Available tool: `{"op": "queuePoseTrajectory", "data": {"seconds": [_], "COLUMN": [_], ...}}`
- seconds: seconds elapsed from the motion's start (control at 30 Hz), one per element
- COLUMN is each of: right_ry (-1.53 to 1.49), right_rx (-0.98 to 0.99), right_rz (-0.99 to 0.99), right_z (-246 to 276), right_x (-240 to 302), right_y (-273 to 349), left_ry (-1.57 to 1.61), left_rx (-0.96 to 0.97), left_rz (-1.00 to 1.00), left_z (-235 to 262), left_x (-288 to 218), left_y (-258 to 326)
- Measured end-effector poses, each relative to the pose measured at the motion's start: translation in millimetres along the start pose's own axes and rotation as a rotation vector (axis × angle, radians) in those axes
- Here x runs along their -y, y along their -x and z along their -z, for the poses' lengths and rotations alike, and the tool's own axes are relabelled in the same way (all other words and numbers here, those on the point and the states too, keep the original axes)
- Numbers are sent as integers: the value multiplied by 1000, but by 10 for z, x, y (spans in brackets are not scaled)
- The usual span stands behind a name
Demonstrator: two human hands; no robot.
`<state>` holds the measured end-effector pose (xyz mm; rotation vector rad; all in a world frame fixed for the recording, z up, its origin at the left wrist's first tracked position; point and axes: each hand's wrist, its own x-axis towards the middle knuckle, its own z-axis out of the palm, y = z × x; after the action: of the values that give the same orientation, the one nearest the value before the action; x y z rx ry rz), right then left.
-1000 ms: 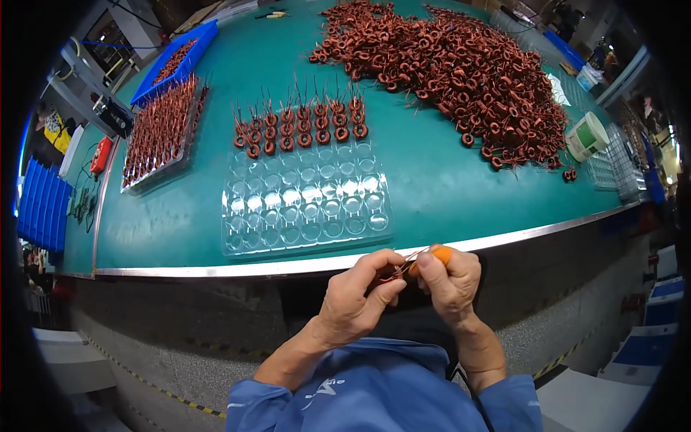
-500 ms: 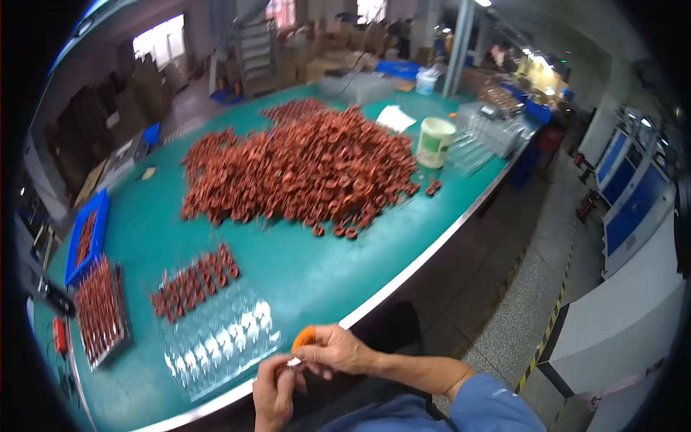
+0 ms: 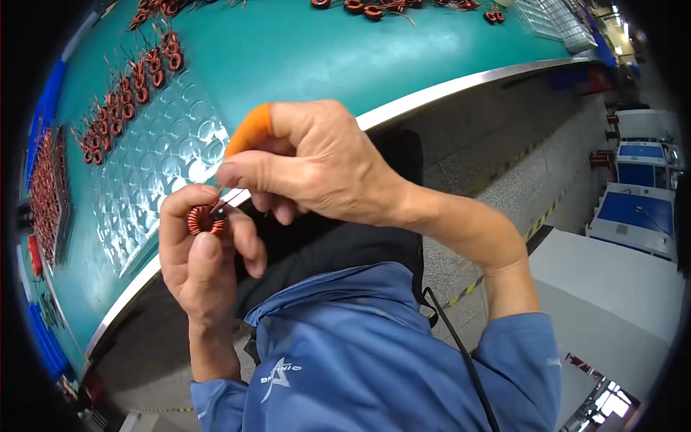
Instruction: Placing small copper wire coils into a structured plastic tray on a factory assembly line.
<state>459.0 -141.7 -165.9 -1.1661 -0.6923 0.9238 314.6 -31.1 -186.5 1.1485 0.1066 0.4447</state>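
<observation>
Between the thumb and fingers of my left hand (image 3: pixel 205 263) is a small ring-shaped coil (image 3: pixel 195 219) wound with copper-red wire. Thin wire ends stick out from its upper right side. My right hand (image 3: pixel 306 162) is pinched at these wire ends, thumb against the index finger, which wears an orange finger cot (image 3: pixel 250 131). Both hands are in front of the table's edge, above my lap. Just beyond them, a clear plastic tray (image 3: pixel 155 155) with round pockets lies on the green table (image 3: pixel 288 61). Similar coils (image 3: pixel 128 101) stand in rows along its far side.
A filled tray of coils (image 3: pixel 49 191) stands at the left, beside a blue bin (image 3: pixel 49 97). More loose coils (image 3: pixel 373 11) lie at the top of the view. The metal table edge (image 3: pixel 425 93) curves past my hands. Blue-fronted machines (image 3: pixel 637 209) stand at the right.
The view has tilted down toward my lap, and the big coil pile has mostly left it. My hands have come up nearer, and the coil between them now shows clearly.
</observation>
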Motion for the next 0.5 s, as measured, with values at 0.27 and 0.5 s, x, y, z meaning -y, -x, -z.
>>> {"op": "queuePoseTrajectory", "data": {"seconds": [0.27, 0.5], "right_ry": [120, -19], "right_rx": [-259, -85], "right_rz": [-104, -257], "right_z": [121, -53], "right_x": [-27, -33], "right_y": [215, 239], "left_ry": [-199, -938], "left_rx": [126, 259], "left_rz": [2, 14], "left_z": [6, -18], "left_x": [-134, -241], "left_y": [-124, -147]}}
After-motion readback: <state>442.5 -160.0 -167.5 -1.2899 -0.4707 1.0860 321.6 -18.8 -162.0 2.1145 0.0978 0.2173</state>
